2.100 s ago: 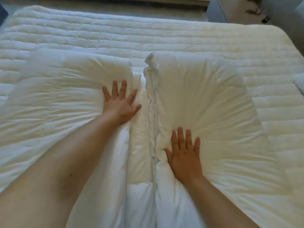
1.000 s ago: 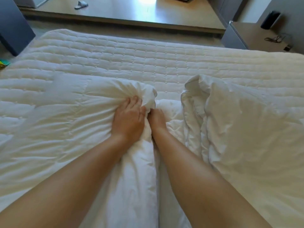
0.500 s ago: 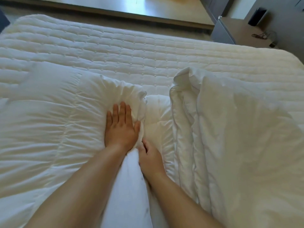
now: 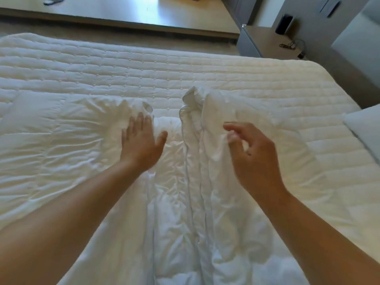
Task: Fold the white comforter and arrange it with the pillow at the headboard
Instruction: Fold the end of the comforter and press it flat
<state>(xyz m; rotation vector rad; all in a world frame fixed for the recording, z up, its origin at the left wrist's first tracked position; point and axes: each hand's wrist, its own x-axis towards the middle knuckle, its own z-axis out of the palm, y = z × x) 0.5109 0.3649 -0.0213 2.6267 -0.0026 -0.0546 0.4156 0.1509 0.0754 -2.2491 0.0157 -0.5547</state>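
The white comforter [image 4: 67, 140] lies on the bed with its two side flaps folded in toward a narrow gap down the middle. My left hand [image 4: 141, 144] rests flat, fingers spread, on the inner corner of the left flap. Raised just above the right flap [image 4: 216, 112], my right hand [image 4: 253, 155] has its fingers loosely curled and apart, holding nothing. A white pillow [image 4: 365, 128] shows only as a corner at the right edge of the bed.
The quilted mattress pad [image 4: 144, 73] stretches bare beyond the comforter to the far edge. Past the bed lies wooden floor [image 4: 131, 9]. A nightstand [image 4: 267, 40] with a dark device and cables stands at the far right corner.
My right hand has come out of the gap between the flaps and risen over the right flap. My left hand stays pressed on the left flap's corner. The right flap has settled lower.
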